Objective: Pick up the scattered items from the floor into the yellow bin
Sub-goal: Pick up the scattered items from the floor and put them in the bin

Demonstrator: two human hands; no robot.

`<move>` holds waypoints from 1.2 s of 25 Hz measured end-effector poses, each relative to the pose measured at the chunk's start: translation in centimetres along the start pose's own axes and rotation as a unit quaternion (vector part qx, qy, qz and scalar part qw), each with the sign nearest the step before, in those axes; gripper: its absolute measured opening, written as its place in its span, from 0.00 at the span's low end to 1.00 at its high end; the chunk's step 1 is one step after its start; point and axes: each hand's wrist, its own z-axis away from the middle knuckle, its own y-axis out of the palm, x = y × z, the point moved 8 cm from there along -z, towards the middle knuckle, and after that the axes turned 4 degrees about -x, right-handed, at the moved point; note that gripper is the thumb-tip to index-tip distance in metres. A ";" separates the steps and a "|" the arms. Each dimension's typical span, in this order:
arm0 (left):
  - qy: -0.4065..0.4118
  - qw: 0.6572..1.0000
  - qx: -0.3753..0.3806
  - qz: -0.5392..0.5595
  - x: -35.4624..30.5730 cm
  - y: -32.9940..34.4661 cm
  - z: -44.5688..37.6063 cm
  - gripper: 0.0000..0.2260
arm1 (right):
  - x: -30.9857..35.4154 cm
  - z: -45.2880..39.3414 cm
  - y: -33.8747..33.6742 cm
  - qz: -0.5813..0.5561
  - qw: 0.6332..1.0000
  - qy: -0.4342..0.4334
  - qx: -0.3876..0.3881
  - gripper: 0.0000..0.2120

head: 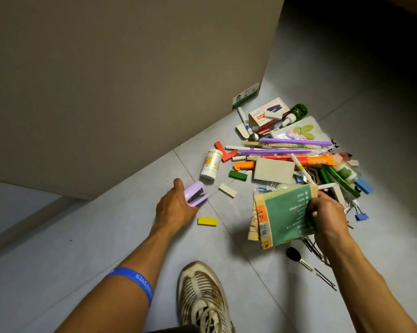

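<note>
**Both hands loaded, bin out of sight**

Left hand (176, 207) is being curled round a lilac stapler (196, 193), just left of the pile (294, 155). Right hand (327, 212) is being closed on a green booklet (284, 215) over the pile's near edge. Gathering is judged barely begun; carrying to the yellow bin is called for next. No bin is being shown, so its contents cannot be told.

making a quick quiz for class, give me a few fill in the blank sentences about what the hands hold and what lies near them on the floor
1. The left hand grips a ____-coloured stapler.
2. The right hand holds a booklet whose cover is mostly ____.
3. The flat block on the floor beside the left hand is ____.

Missing words: purple; green; yellow
</note>
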 end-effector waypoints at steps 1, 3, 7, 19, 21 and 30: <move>0.010 0.999 0.012 0.029 -0.3 0.3 0.7 0.24 | -0.5 0.0 0.1 -0.004 1.000 0.011 -0.007 0.13; 0.058 0.995 0.046 0.068 -1.6 2.0 2.4 0.23 | -1.7 0.2 0.1 -0.007 0.999 0.034 -0.015 0.13; 0.144 0.988 0.054 0.010 -4.0 4.4 4.9 0.22 | -3.0 0.5 0.1 -0.055 0.996 0.064 -0.013 0.11; -0.075 0.721 0.219 0.653 -17.7 1.8 9.6 0.19 | -0.3 7.9 -9.5 -0.299 0.946 0.113 -0.054 0.15; -0.058 0.676 0.286 0.677 -24.0 1.8 13.8 0.19 | -1.6 11.5 -13.6 -0.403 0.901 0.128 -0.099 0.14; 0.052 0.703 0.484 0.518 -46.7 5.8 36.0 0.14 | -2.7 24.8 -41.0 -0.440 0.708 -0.103 -0.542 0.15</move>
